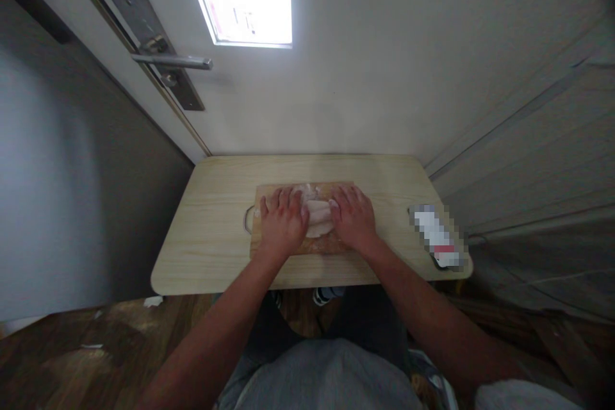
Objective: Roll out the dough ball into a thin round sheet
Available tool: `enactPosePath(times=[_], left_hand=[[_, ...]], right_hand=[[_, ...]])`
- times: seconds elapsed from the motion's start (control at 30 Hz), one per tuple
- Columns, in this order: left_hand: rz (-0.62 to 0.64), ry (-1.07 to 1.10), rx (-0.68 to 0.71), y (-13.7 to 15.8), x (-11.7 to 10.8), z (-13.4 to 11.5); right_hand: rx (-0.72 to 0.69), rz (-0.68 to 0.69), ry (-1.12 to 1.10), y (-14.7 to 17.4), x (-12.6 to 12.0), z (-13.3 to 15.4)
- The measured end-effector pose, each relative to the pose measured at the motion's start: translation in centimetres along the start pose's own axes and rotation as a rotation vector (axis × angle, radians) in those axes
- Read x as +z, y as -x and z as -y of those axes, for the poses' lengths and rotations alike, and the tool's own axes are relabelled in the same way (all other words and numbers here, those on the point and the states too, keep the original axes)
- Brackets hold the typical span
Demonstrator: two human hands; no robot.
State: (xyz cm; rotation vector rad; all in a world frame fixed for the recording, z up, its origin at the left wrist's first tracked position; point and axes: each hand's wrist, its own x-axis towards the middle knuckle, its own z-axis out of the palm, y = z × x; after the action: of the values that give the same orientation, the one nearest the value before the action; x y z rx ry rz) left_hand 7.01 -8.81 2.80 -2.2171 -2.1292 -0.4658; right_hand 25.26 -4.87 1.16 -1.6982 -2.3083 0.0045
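A pale piece of dough (319, 218) with creases across it lies on a floured wooden cutting board (314, 248). My left hand (284, 218) rests palm down at the dough's left side, fingers stretched forward and apart, its thumb against the dough. On the opposite side, my right hand (353, 214) also lies palm down with fingers extended, and its thumb touches the dough's right edge. What is under both palms is hidden. White flour shows on the board beyond the dough. A metal ring handle (248, 220) sticks out from the board's left end.
The board is on a small light wood table (206, 230) set against a white door (336, 96) with a lever handle (175, 62). A phone-like object (437, 237), blurred out, lies at the table's right. A grey panel (52, 173) stands at left.
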Motion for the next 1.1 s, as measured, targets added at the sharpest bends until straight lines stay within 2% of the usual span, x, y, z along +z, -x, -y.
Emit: enactPosePath(times=[0.23,0.33,0.47,0.67,0.8,0.93,1.1], left_hand=[[0.006,0.001,-0.062,-4.7,0.8,1.6],[-0.024,-0.018,-0.078,-5.8,0.7,1.7],[-0.041,-0.020,-0.118,-5.0,0.5,0.8],[-0.047,0.005,-0.111,-0.7,-0.3,-0.4],[-0.064,0.010,-0.122,0.9,-0.8,-0.9],[-0.087,-0.007,-0.147,0.1,-0.4,-1.1],[-0.101,-0.006,-0.153,-2.9,0.8,-0.6]], right_hand=[[0.091,0.038,0.022,-4.8,0.4,1.2],[0.136,0.070,0.022,-5.5,0.5,1.4],[0.136,0.054,0.021,-3.7,0.2,1.3],[0.121,-0.036,0.007,1.7,-0.2,0.2],[0.123,-0.068,-0.012,3.9,0.0,-0.3],[0.124,-0.065,-0.023,3.6,0.2,-0.2],[0.149,-0.029,-0.004,0.9,0.4,-0.4]])
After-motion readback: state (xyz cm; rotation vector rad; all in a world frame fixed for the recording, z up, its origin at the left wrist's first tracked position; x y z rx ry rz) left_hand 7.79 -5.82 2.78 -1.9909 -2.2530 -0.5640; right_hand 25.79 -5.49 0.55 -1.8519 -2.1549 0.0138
